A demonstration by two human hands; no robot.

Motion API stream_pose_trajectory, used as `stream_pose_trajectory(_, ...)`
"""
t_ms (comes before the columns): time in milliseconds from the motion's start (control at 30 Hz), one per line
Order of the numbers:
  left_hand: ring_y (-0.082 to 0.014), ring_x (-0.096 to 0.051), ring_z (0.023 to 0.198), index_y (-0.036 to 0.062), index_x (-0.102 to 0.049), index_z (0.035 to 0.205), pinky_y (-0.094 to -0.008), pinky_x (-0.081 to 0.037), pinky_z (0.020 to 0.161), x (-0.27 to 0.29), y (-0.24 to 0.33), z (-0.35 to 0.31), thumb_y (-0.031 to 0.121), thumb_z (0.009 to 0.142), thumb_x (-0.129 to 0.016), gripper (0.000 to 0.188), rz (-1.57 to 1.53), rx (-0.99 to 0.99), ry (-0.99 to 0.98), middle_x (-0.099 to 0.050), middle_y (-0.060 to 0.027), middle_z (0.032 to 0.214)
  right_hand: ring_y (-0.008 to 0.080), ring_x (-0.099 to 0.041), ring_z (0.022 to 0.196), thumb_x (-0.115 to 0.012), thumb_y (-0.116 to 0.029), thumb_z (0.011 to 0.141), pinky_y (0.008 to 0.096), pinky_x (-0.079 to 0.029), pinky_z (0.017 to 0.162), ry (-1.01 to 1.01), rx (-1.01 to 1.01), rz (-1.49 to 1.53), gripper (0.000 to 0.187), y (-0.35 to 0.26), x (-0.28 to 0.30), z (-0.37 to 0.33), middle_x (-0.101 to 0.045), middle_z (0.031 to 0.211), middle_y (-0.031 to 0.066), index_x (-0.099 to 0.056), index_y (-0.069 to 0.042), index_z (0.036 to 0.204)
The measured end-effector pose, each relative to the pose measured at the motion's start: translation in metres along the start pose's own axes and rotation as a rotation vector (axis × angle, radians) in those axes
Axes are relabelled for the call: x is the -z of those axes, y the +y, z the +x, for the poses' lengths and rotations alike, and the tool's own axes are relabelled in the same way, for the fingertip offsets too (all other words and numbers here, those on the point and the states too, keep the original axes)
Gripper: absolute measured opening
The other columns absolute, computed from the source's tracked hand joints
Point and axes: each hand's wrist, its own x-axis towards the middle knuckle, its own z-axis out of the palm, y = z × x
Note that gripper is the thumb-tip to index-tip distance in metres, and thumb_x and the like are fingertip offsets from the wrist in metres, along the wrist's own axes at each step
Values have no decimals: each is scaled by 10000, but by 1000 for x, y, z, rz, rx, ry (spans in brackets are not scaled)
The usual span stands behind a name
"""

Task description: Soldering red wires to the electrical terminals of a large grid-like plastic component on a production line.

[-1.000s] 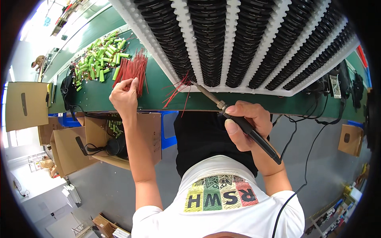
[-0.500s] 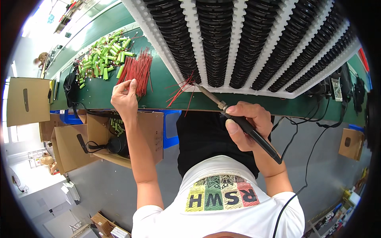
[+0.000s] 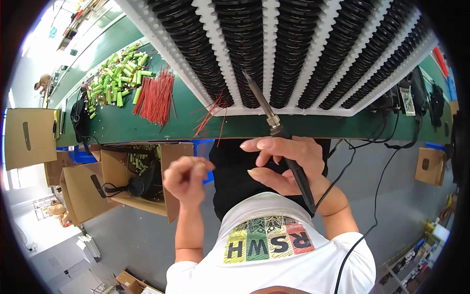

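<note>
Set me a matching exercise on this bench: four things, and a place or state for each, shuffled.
1. Soldering iron
2. Green cylinders
3. White foam tray
4. Large red wire bundle

A. Filled with rows of black parts
B. Between the cylinders and the tray
C. Held in the right hand
D. Heaped, farthest left of the four

Pairs: 1-C, 2-D, 3-A, 4-B

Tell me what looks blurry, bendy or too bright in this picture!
Head view: the left hand is smeary, while the right hand and soldering iron look clearer; head view: the green bench has a slightly bowed front edge, and glare washes out the far upper left.
</note>
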Motion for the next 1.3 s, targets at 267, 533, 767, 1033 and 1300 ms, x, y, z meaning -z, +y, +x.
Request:
stream_pose_trajectory(267,-156,-562,510,-9,-658,866,-234,-457,485,-35,4,-22,-82,764,-709,135,-194,-17,-248,-710,-121,738,115,-623,624,-765,93,758,208,-499,569,134,-98,187,487,-8,1,2,-763,899,104,-610,-69,1190)
stream_pose_trajectory(533,-104,-497,479,-43,-712,896,-204,-390,449,-49,37,-3,-71,731,-754,172,73,-127,-357,-718,-102,715,132,-669,664,-806,43,764,213,-520,592,-2,4,72,473,-5,4,2,-765,868,87,-620,-71,1184)
stream_pose_trajectory(767,-87,-460,470,-57,-714,890,-192,-370,446,-58,36,-2,-69,701,-779,201,-42,-75,-326,-716,-105,711,133,-692,684,-814,31,763,212,-530,591,34,-53,133,464,-8,5,-1,-766,836,80,-625,-68,1175)
stream_pose_trajectory(1033,-95,-465,477,-43,-712,868,-189,-387,463,-66,37,-8,-78,745,-752,134,-140,-57,-163,-708,-103,710,139,-694,665,-819,39,756,215,-531,568,33,6,140,487,-5,5,-1,-762,837,89,-620,-64,1188)
stream_pose_trajectory(1300,-92,-533,565,-46,-712,872,-218,-454,555,-72,36,27,-23,858,-694,33,-40,110,-8,-694,-84,721,123,-629,588,-779,20,784,213,-500,538,159,-50,69,388,-4,2,1,-731,798,76,-622,-29,1135)
